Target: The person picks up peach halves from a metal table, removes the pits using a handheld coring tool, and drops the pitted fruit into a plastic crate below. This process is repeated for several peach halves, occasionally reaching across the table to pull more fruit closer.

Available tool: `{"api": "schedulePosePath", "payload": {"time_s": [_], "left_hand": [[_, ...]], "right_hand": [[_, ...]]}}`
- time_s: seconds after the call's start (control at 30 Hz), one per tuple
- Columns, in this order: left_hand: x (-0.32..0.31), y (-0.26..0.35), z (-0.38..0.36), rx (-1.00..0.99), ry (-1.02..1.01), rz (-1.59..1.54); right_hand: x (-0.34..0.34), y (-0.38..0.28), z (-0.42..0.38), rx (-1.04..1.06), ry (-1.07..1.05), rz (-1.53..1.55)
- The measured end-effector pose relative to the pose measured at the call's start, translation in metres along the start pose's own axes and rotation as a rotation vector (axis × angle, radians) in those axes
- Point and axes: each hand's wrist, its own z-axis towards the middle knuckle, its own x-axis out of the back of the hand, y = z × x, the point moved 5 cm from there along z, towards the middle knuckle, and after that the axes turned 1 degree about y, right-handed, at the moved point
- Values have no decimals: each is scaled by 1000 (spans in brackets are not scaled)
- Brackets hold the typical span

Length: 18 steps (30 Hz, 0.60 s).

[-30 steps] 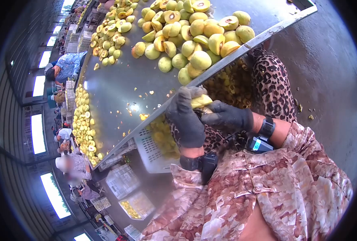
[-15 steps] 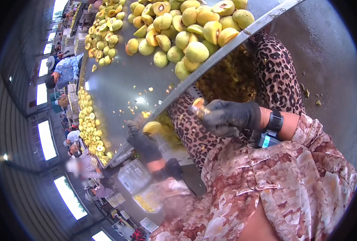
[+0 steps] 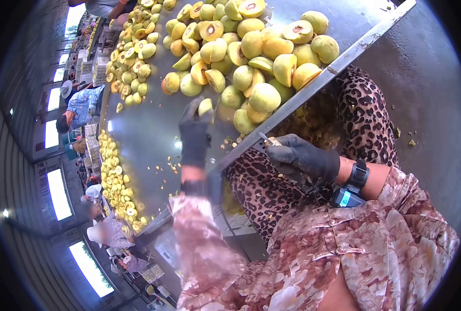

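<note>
Left hand (image 3: 195, 132) is up over the steel desk (image 3: 147, 119), gloved fingers (image 3: 191, 111) pinched around a pale yellow-green fruit (image 3: 206, 107) right at the near edge of the big heap of fruit (image 3: 241, 46). It looks like a fresh piece being lifted from the pile, or possibly a half being set down; I can't say which. Right hand (image 3: 302, 158) waits below the desk rim, above the leopard-print lap (image 3: 365, 119), fingers curled shut around a small coring tool (image 3: 266, 140) whose metal tip pokes out toward the desk edge. Bits of yellow flesh cling to the glove.

To do this well, I'd say take the fruit firmly with the fingertips, since the heap slopes toward the rim and a nudge could roll neighbours off. Keep the tool tip pointed away from the other hand as the two come together. Cut halves (image 3: 212, 30) lie face up among the whole ones, so picking an uncut one matters. Farther along the desk, a second spread of fruit (image 3: 114, 171) and other workers (image 3: 80, 103) sit well apart from this station.
</note>
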Motion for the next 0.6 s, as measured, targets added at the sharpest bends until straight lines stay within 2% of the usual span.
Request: {"api": "schedulePosePath", "payload": {"time_s": [0.03,0.1,0.13,0.2,0.3,0.4,0.43,0.5,0.53,0.6], "left_hand": [[9,9,-14,-741,-16,631],[6,8,-60,-138,-71,-677],[-4,13,-82,-89,-59,-763],[-28,18,-115,-3,-40,-946],[-54,18,-139,-1,18,-1045],[-72,16,-139,-58,-16,-1111],[-76,15,-138,-60,-22,-1145],[-82,20,-143,-158,77,-574],[-80,27,-143,-259,86,-253],[-75,41,-149,-478,109,430]], "right_hand": [[1,-5,0,23,13,-52],[-4,-7,6,274,57,-285],[-9,-8,8,394,75,-404],[-17,-7,11,444,87,-497],[-22,-5,8,518,136,-543],[-10,-10,-2,525,196,-584],[-6,-19,-9,589,241,-589],[-2,-33,-20,716,320,-591],[1,-39,-23,841,391,-746],[-8,-42,-14,852,373,-931]]}}
